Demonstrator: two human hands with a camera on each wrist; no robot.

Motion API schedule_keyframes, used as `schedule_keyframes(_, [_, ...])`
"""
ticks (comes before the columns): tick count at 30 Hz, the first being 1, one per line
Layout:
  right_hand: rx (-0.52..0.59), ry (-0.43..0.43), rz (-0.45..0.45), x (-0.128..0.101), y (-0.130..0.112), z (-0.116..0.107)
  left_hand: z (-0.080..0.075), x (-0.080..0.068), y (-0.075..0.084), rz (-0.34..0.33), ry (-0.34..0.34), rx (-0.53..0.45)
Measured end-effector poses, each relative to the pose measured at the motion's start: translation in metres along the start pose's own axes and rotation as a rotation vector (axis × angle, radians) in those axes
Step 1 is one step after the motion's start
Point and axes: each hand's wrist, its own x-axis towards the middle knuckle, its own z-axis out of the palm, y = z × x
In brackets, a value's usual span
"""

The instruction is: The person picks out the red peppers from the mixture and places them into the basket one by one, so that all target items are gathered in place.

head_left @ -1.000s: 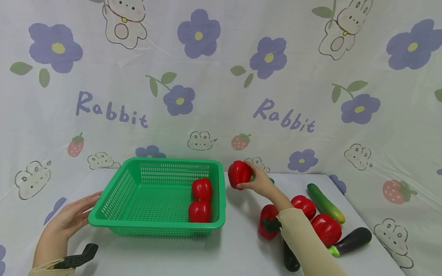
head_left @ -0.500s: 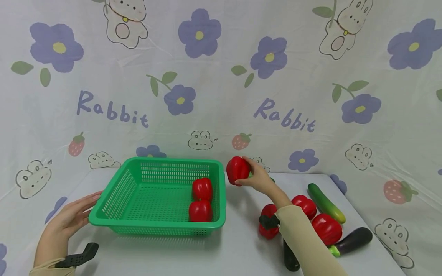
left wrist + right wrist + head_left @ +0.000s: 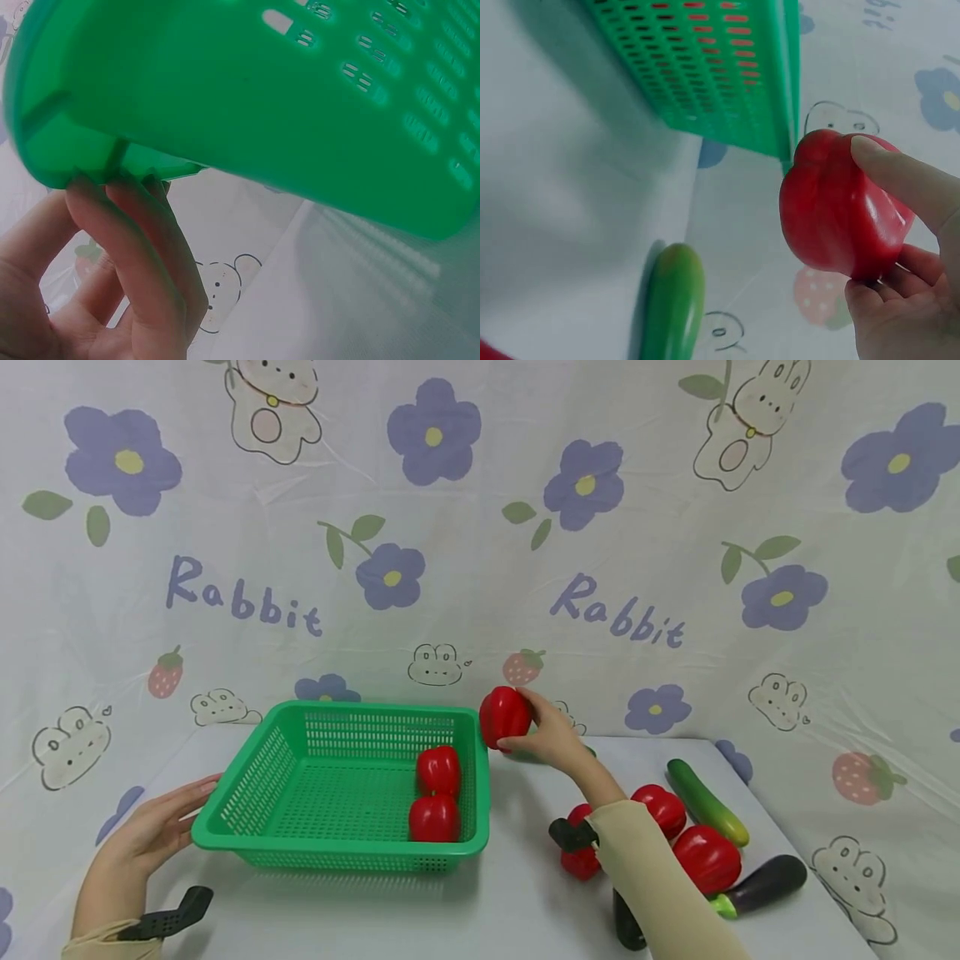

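Head view: right hand (image 3: 550,735) grips a red pepper (image 3: 505,717) between thumb and curled fingers, lifted clear of the desk (image 3: 517,893) just beside the far right corner of the green basket (image 3: 225,827), at rim height or a little above. Two more red peppers (image 3: 437,793) lie inside the basket against its right wall, one behind the other, touching. Left hand (image 3: 150,839) lies at the basket's near left corner, fingers straight and close together, tips against the rim. To the right of the basket, a loose group on the desk: three red peppers (image 3: 708,857), a cucumber (image 3: 707,802), a dark aubergine (image 3: 761,885) with green stalk end, and another dark vegetable (image 3: 628,927) partly hidden by the beige sleeve (image 3: 660,893). Left wrist view: left hand's fingertips (image 3: 90,187) touch the underside of the basket's rim (image 3: 45,135); fingers straight, side by side, holding nothing. Right wrist view: the held pepper (image 3: 844,206) fills the frame's right side, thumb (image 3: 907,176) pressed on top, fingers curled beneath; the basket's slotted wall (image 3: 712,67) stands just beyond it, not touching. A green vegetable (image 3: 671,304) lies on the desk below
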Motion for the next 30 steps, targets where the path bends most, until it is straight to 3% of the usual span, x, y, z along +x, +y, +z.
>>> schedule_keyframes(9, [0.014, -0.001, -0.027, 0.002, -0.019, 0.007, 0.002, -0.003, 0.002, 0.013, -0.040, -0.027])
schedule_keyframes(16, [-0.008, -0.035, -0.045, 0.004, -0.033, 0.014, 0.003, -0.004, 0.003, -0.003, -0.028, -0.040])
schedule_keyframes(30, [0.055, -0.085, -0.089, 0.002, -0.051, 0.029, 0.003, -0.003, 0.003, -0.002, -0.029, -0.026])
